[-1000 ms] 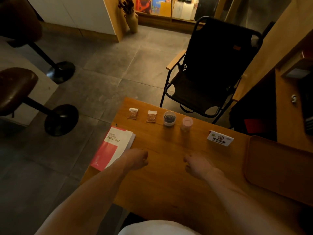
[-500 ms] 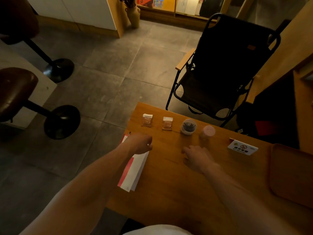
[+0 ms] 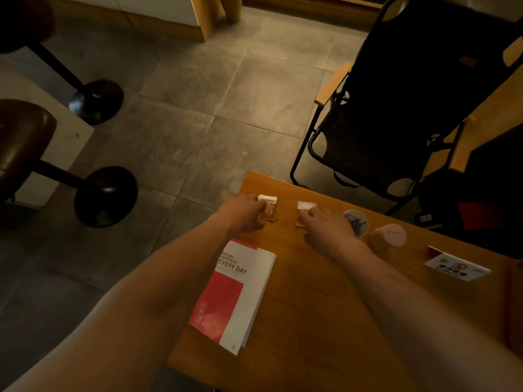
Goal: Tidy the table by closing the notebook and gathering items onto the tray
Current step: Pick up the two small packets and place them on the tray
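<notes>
A closed notebook with a red and white cover lies at the table's left edge. Two small packets lie near the far edge. My left hand curls around the left side of the left packet, fingers pinching it. My right hand covers the lower right part of the right packet with its fingertips on it. Both packets are still flat on the wood. Only a brown edge of the tray shows at the far right.
Right of my right hand stand a clear cup with dark contents and a pink-lidded jar. A white sign card stands further right. A black folding chair is behind the table, and bar stools are on the left.
Both hands have moved forward from the middle of the table to the two packets. The notebook, covered by my left arm before, now shows closed. The camera has tilted down and left.
</notes>
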`<state>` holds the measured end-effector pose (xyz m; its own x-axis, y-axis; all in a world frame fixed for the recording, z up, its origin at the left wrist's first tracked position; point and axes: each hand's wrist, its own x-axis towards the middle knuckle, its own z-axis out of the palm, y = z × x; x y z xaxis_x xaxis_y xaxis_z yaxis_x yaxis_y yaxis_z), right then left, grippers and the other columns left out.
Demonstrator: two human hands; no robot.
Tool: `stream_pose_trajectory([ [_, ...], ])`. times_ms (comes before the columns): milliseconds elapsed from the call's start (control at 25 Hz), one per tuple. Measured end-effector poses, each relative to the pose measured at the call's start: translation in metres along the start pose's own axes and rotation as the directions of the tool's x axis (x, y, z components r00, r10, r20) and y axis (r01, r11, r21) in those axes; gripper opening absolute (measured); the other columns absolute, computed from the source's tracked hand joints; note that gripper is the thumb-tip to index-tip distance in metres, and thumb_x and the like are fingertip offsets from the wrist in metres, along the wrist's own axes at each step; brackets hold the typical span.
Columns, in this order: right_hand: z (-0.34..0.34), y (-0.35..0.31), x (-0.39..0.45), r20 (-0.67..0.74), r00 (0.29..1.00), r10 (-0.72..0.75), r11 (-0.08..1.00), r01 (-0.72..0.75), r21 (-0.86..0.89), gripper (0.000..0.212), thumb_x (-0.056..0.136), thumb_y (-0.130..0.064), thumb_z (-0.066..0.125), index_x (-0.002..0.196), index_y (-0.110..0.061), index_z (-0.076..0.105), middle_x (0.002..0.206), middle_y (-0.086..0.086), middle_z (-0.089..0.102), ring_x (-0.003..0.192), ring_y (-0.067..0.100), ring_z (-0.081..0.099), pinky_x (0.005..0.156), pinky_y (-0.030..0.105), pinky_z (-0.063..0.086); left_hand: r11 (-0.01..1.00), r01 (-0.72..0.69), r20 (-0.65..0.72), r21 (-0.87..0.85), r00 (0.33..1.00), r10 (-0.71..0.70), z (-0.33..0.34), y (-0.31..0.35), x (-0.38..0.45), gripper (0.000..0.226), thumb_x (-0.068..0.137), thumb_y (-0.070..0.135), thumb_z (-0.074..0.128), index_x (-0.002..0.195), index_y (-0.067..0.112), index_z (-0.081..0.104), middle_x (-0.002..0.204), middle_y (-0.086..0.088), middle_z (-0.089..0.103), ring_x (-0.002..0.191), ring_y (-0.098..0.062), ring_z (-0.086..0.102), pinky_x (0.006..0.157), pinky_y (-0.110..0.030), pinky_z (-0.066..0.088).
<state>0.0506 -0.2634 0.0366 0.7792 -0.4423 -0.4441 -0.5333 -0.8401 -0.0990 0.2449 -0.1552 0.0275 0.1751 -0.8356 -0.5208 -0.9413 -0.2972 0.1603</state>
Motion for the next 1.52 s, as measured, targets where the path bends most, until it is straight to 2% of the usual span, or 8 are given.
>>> stream_pose_trajectory([
  [280,0.010,0.010,0.048,-0.014,0.996,0.093,0.995,-0.093,-0.037,0.051,0.094,-0.030,0.060,0.140,-0.023,0.042,0.146,0.008,0.047,0.135,0.032,0.043,0.108,0.049,0.039,0.996,-0.045,-0.045,0.078,0.998,0.048,0.011,-0.015,0.041,0.064,0.093,0.041,0.060,0.148,0.024,0.034,0.151,-0.009,0.037,0.138,-0.032,0.035,0.110,-0.051,0.035],
  [560,0.026,0.011,0.060,-0.021,0.994,0.103,0.993,-0.104,-0.056,0.054,0.090,-0.028,0.065,0.138,-0.020,0.043,0.138,0.010,0.050,0.128,0.032,0.047,0.104,0.047,0.041,0.998,-0.050,-0.129,0.026,0.990,0.053,0.029,-0.019,0.049,0.058,0.093,0.037,0.061,0.144,0.020,0.038,0.147,-0.010,0.038,0.134,-0.031,0.036,0.108,-0.047,0.036],
  [760,0.031,0.007,0.060,-0.080,0.990,0.117,0.993,-0.116,0.013,0.043,0.087,-0.023,0.067,0.127,-0.019,0.051,0.125,0.009,0.054,0.115,0.029,0.052,0.094,0.042,0.045,0.988,-0.033,-0.172,-0.148,0.985,0.008,0.030,-0.018,0.052,0.048,0.088,0.037,0.067,0.130,0.019,0.051,0.131,-0.009,0.047,0.122,-0.028,0.043,0.101,-0.042,0.041],
  [960,0.032,0.002,0.052,-0.090,0.988,0.122,0.989,-0.114,0.096,0.028,0.092,-0.021,0.062,0.117,-0.018,0.051,0.113,0.008,0.050,0.083,0.019,0.045,0.068,0.031,0.040,0.957,0.017,-0.173,-0.288,0.982,-0.069,0.029,-0.011,0.048,0.040,0.085,0.030,0.071,0.118,0.018,0.053,0.121,-0.007,0.050,0.114,-0.025,0.045,0.096,-0.040,0.043],
  [1120,0.036,-0.010,0.038,-0.033,0.990,0.139,0.952,-0.125,0.279,0.022,0.094,-0.025,0.058,0.113,-0.023,0.048,0.109,0.003,0.055,0.083,0.015,0.048,0.071,0.031,0.044,0.861,0.035,-0.156,-0.507,0.979,-0.132,0.033,-0.003,0.034,0.024,0.091,0.014,0.063,0.112,0.018,0.051,0.111,-0.003,0.058,0.101,-0.020,0.055,0.086,-0.035,0.047],
  [1240,0.040,-0.020,0.021,-0.003,0.979,0.201,0.902,-0.184,0.391,0.018,0.093,-0.023,0.060,0.108,-0.025,0.051,0.109,0.002,0.058,0.088,0.014,0.049,0.078,0.032,0.048,0.818,0.060,-0.110,-0.571,0.983,-0.149,0.037,0.004,0.019,0.016,0.096,0.017,0.057,0.110,0.020,0.051,0.108,-0.001,0.060,0.097,-0.017,0.058,0.083,-0.034,0.048],
  [1400,0.038,-0.026,-0.002,0.015,0.954,0.300,0.831,-0.268,0.488,0.011,0.093,-0.025,0.063,0.102,-0.027,0.057,0.104,0.000,0.063,0.083,0.013,0.056,0.072,0.028,0.051,0.790,0.076,-0.099,-0.608,0.980,-0.171,0.034,0.015,0.000,0.007,0.098,0.016,0.052,0.101,0.023,0.052,0.099,-0.001,0.062,0.086,-0.016,0.059,0.072,-0.030,0.047],
  [1520,0.036,-0.025,-0.027,0.051,0.923,0.382,0.732,-0.336,0.593,0.008,0.090,-0.027,0.066,0.094,-0.028,0.059,0.098,0.000,0.067,0.078,0.013,0.057,0.067,0.027,0.050,0.711,0.051,-0.102,-0.702,0.980,-0.170,0.027,0.028,-0.019,0.008,0.094,0.015,0.059,0.096,0.022,0.056,0.088,0.001,0.064,0.075,-0.012,0.061,0.061,-0.026,0.048],
])
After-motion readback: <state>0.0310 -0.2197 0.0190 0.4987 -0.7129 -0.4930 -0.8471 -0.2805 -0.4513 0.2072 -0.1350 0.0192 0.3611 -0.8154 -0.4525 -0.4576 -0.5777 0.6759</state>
